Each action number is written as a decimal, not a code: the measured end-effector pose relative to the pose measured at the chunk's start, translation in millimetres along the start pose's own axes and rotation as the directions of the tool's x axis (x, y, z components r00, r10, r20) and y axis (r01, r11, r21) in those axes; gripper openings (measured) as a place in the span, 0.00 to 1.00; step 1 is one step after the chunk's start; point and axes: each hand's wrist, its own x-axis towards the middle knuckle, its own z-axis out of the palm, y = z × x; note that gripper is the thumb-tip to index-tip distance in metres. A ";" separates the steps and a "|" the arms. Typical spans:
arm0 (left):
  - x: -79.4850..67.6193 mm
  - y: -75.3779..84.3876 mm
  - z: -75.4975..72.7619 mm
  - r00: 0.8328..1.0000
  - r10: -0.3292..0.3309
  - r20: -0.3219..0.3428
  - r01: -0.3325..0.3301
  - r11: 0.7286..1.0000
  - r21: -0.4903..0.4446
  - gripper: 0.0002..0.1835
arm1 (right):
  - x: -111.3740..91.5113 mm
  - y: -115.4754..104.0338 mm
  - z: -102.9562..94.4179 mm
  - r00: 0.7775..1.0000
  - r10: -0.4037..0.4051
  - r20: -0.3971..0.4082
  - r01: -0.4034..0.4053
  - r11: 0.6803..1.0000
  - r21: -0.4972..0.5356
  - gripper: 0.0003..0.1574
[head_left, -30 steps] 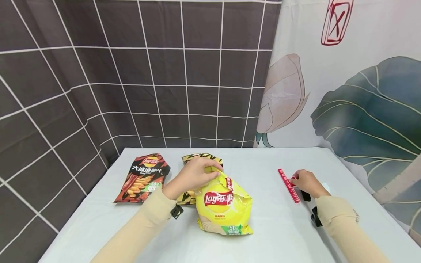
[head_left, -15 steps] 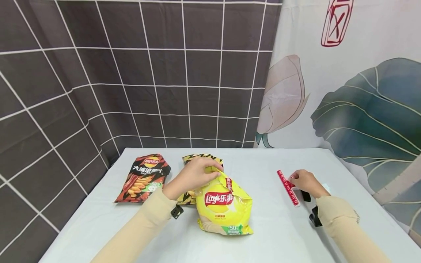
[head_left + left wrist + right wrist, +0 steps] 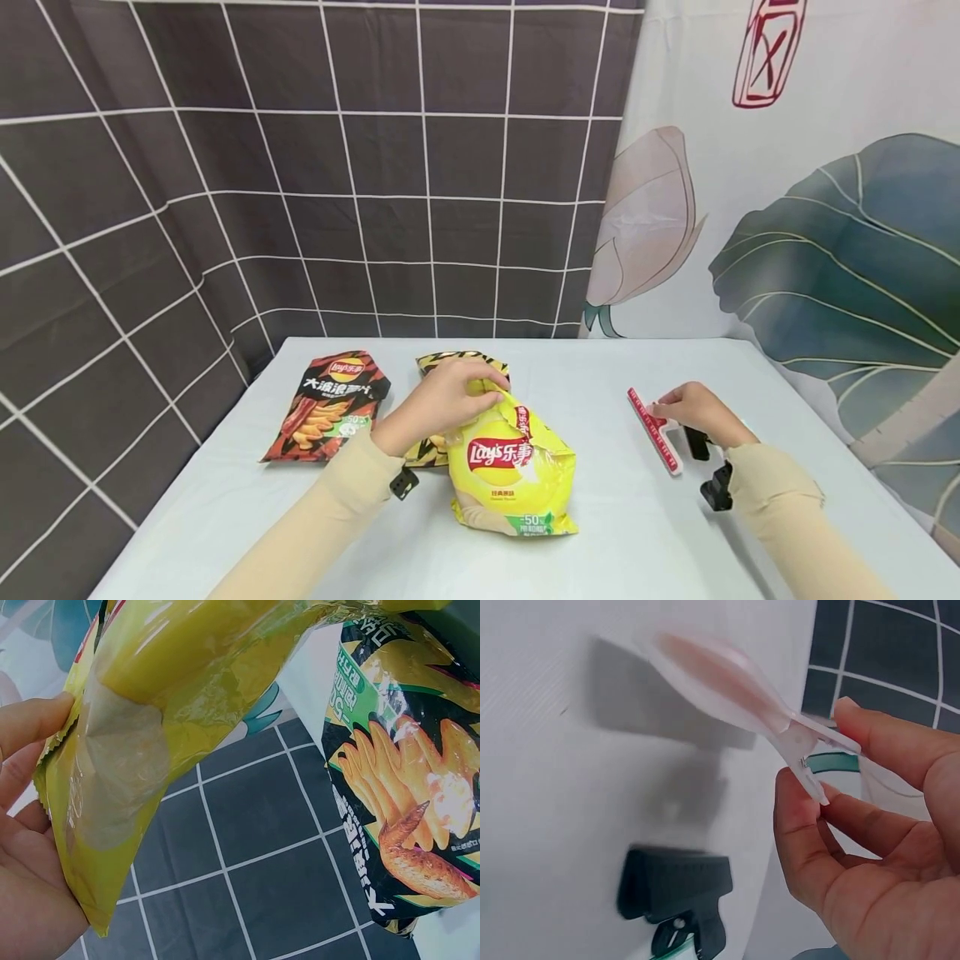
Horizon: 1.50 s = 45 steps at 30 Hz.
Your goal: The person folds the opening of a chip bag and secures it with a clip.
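My left hand (image 3: 444, 400) pinches the folded top edge of a yellow Lay's chip bag (image 3: 498, 487), which stands upright on the table. The left wrist view shows the thumb and fingers (image 3: 34, 720) on the bag's crimped edge. At the right, my right hand (image 3: 701, 412) holds a red bag clip (image 3: 654, 433) with white marks. In the right wrist view the bag clip (image 3: 720, 679) looks pale pink, its two handles between thumb and fingers, its shadow on the tabletop. A black clip (image 3: 679, 885) lies close beneath that hand.
A red and black chip bag (image 3: 330, 408) lies at the left of the white table (image 3: 600, 550). Behind the yellow bag, partly hidden, is a black and yellow chip bag (image 3: 427, 450). A dark grid curtain (image 3: 382, 167) hangs behind the table.
My right hand has drawn the bag clip slightly to the left, away from the black clip. The left hand and the yellow bag have stayed in place.
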 end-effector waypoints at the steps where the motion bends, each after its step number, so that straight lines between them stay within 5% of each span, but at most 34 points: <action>1: 0.1 0.0 -0.1 1.000 0.002 0.000 -0.002 1.000 0.000 0.08 | -0.9 -1.4 -0.7 1.000 -0.004 0.002 0.004 1.000 0.009 0.33; 24: -1.5 -0.1 -2.0 1.000 0.019 0.009 -0.018 1.000 -0.025 0.08 | -21.6 -52.6 5.3 0.980 -0.197 0.014 0.194 0.974 0.114 0.34; 33: -0.9 -1.7 -1.8 1.000 0.015 0.004 -0.015 0.999 -0.045 0.09 | -32.5 -74.6 9.8 0.976 -0.217 0.018 0.208 0.957 0.204 0.33; 45: -0.9 -0.9 -1.9 1.000 0.009 -0.003 -0.009 0.999 -0.038 0.06 | -48.3 -100.7 14.9 0.958 -0.286 0.017 0.277 0.939 0.202 0.32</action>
